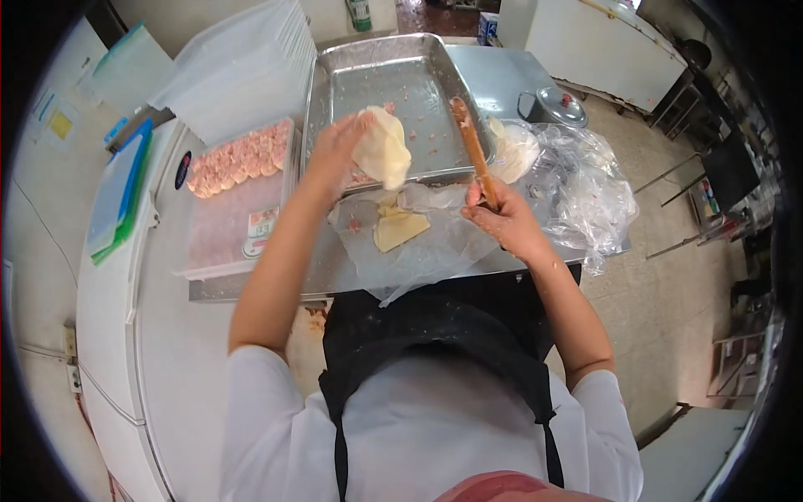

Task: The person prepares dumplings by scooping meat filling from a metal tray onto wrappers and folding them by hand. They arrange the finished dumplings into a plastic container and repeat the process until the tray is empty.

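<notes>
My left hand point(335, 151), slightly blurred, grips a round, pale dough wrapper point(383, 149) by its left edge, above the near part of a deep metal tray point(462, 88). Bits of pink ground meat are scattered in that tray. My right hand point(508, 219) is closed around the lower part of a wooden stick point(473, 146), which points up and away; its lower end is hidden. Between my hands, a folded yellowish dough piece point(400, 228) lies on crumpled clear plastic point(452, 251). A stack of pale wrappers point(513, 152) is just beyond my right hand.
On the left, a clear plastic box point(201, 243) holds rows of meat-topped dumplings point(241, 159). Behind it rise stacked translucent containers point(238, 71). Plastic bags point(590, 188) and a lidded pot point(559, 107) occupy the right. The metal table's near edge point(251, 290) borders my apron.
</notes>
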Motion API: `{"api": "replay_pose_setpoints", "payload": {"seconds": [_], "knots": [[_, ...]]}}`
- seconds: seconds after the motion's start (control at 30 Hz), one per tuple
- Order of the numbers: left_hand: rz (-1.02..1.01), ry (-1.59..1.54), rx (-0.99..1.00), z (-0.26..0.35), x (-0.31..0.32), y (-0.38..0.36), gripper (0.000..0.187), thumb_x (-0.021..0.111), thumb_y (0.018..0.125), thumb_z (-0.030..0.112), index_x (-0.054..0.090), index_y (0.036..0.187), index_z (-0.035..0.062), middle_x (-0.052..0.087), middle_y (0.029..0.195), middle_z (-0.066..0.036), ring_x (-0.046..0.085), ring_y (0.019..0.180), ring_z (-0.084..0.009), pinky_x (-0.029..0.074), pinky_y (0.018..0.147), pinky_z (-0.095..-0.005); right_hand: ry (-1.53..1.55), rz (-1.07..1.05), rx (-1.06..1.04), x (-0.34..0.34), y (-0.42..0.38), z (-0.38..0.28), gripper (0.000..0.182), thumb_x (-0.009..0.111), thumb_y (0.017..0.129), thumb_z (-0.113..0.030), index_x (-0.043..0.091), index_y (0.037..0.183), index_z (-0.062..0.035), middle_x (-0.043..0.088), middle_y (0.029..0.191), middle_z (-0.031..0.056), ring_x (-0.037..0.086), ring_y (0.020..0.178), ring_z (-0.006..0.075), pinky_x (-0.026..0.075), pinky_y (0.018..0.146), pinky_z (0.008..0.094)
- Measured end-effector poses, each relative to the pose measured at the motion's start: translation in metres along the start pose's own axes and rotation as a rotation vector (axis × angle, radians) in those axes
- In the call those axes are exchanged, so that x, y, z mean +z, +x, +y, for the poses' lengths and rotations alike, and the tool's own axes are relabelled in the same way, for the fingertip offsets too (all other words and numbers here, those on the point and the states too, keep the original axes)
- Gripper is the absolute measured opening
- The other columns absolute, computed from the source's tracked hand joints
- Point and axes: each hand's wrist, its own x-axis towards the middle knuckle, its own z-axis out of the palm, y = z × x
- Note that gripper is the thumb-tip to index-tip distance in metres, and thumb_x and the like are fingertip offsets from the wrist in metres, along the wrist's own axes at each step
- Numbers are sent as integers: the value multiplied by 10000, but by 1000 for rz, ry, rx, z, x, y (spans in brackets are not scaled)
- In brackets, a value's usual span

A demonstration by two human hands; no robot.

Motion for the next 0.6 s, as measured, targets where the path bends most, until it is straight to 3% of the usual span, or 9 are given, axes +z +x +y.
{"api": "replay_pose_setpoints", "payload": {"seconds": [0.13,0.2,0.33,0.4,0.43,0.5,0.6], "knots": [[-139,146,-144,4,-20,12,379,639,933,265,583,1188,-9,647,1114,-80,649,999,-165,542,855,-319,-147,16,9,8,6,-4,161,676,862,-63,559,970,-85,500,821,-52,439,664,38,371,601,198],[-262,62,-335,-6,-15,13,346,615,949,240,593,1200,2,633,1146,-64,633,1010,-150,529,863,-307,-5,112,31,24,18,-11,208,669,869,-67,586,1059,-66,534,855,-40,468,682,31,386,613,186],[-288,273,-158,-1,4,-2,327,590,967,258,614,1187,18,633,1111,-29,614,990,-123,514,842,-280,134,90,52,45,35,-18,231,676,880,-99,591,1093,-65,543,819,-47,465,639,16,363,556,174],[-324,621,193,4,-1,-2,344,570,976,297,625,1175,23,632,1059,-4,600,952,-102,497,827,-252,347,9,262,47,37,-9,235,686,888,-136,583,1090,-74,533,763,-61,437,580,4,319,495,173],[-312,613,191,5,-6,-4,344,570,976,297,625,1175,23,632,1059,-4,600,952,-102,497,827,-252,339,-1,270,51,38,-7,235,686,888,-136,583,1090,-74,533,763,-61,437,580,4,319,495,173],[-190,517,5,8,-18,-7,356,556,981,320,625,1165,24,634,1026,-1,597,936,-90,496,798,-245,378,-1,261,62,38,-5,182,691,893,-156,588,1028,-94,520,723,-71,400,530,-1,273,456,176],[-76,235,98,3,-43,-9,347,563,974,333,632,1148,41,642,1034,-13,614,928,-94,513,789,-255,392,-38,309,68,37,2,177,706,884,-181,576,965,-93,530,742,-63,447,575,16,322,487,193]]}}
